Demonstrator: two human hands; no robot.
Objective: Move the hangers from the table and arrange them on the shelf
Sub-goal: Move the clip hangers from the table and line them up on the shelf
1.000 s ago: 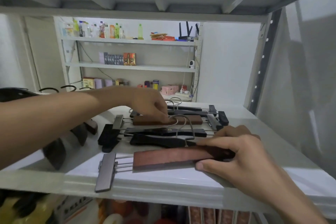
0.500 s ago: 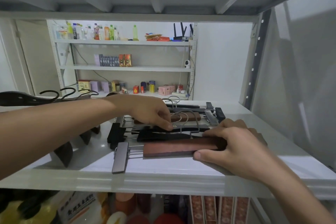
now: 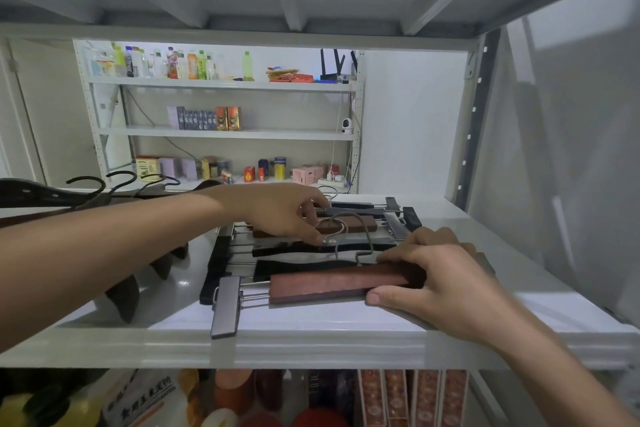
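my right hand point(image 3: 440, 282) grips the end of the reddish wooden hanger point(image 3: 332, 282), which lies flat near the front edge of the shelf point(image 3: 311, 345). my left hand point(image 3: 284, 215) reaches over the row of hangers behind it, fingertips down among the wire hooks point(image 3: 337, 227); whether they pinch one i cannot tell. the front hanger's metal clip point(image 3: 227, 310) juts to the lip, so a careless shove could tip it off, and tangled hooks could drag the neighbours askew.
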